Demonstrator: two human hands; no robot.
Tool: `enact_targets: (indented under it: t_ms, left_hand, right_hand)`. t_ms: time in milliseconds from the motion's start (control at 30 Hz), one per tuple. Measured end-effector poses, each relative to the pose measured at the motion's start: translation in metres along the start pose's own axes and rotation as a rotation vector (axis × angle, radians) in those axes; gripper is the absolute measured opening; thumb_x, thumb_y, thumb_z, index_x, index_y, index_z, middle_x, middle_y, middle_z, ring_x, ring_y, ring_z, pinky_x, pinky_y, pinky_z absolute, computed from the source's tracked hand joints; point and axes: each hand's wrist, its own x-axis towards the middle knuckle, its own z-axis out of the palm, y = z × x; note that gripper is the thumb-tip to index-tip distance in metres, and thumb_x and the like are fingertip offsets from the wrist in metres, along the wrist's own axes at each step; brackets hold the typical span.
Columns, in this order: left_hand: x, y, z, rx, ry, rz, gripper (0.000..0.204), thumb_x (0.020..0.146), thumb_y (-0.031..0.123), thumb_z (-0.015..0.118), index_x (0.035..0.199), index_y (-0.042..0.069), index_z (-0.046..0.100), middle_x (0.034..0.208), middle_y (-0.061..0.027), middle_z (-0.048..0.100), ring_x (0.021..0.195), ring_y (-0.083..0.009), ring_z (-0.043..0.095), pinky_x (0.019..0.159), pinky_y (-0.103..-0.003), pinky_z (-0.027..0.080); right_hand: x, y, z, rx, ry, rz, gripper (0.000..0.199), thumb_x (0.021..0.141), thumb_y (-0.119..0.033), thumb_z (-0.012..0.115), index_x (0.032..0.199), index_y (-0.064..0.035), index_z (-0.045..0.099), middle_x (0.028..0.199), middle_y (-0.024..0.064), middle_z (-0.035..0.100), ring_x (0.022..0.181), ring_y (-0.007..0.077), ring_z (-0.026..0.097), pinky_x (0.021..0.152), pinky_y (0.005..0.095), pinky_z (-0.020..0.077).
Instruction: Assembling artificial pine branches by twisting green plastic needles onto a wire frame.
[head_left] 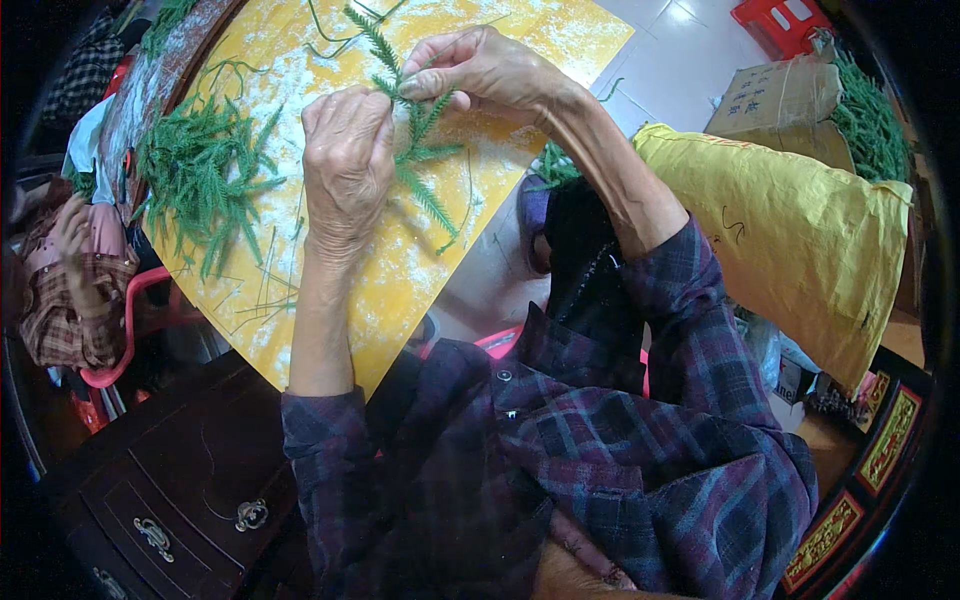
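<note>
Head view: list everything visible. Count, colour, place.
Tabletop: one, yellow, upper centre
Conifer sprig: one, green, upper centre
Sprig pile: one, green, tabletop's left side
Loose stems: several, green, below pile
Sack: one, yellow, right
Cardboard box: one, brown, upper right
Greenery bunch: one, green, at box's right
Plastic item: one, red, top right
Drawer cabinet: one, dark brown, lower left
Chair frame: one, pinkish red, left
Co-worker's plaid garment: one, brownish, far left
Own plaid shirt: one, bluish, lower centre
Left hand: one, bare, at sprig
Right hand: one, bare, pinching sprig
</note>
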Motion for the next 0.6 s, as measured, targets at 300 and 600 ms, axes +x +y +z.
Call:
enact_targets:
  t_ms: [300, 600]
  left_hand:
    - [-0.003, 0.004, 0.005, -0.158, -0.047, -0.225, 0.011, 0.077, 0.001, 0.059, 0.088, 0.0, 0.061, 0.083, -0.0148, 0.061, 0.083, -0.0295, 0.059, 0.079, -0.036, 0.043]
    - [0.011, -0.005, -0.011, -0.334, 0.143, -0.366, 0.018, 0.081, -0.001, 0.056, 0.097, 0.002, 0.063, 0.09, -0.0086, 0.062, 0.082, -0.0171, 0.058, 0.074, -0.03, 0.045]
  right_hand:
    - [-0.003, -0.005, -0.001, -0.061, -0.025, -0.061, 0.012, 0.081, -0.013, 0.069, 0.082, -0.0027, 0.064, 0.062, -0.0026, 0.056, 0.048, 0.0017, 0.043, 0.045, 0.0159, 0.0313]
    - [-0.002, -0.003, -0.013, 0.016, -0.069, -0.08, 0.008, 0.081, -0.008, 0.067, 0.081, -0.001, 0.063, 0.065, -0.0005, 0.059, 0.049, 0.0018, 0.045, 0.046, 0.0152, 0.0346]
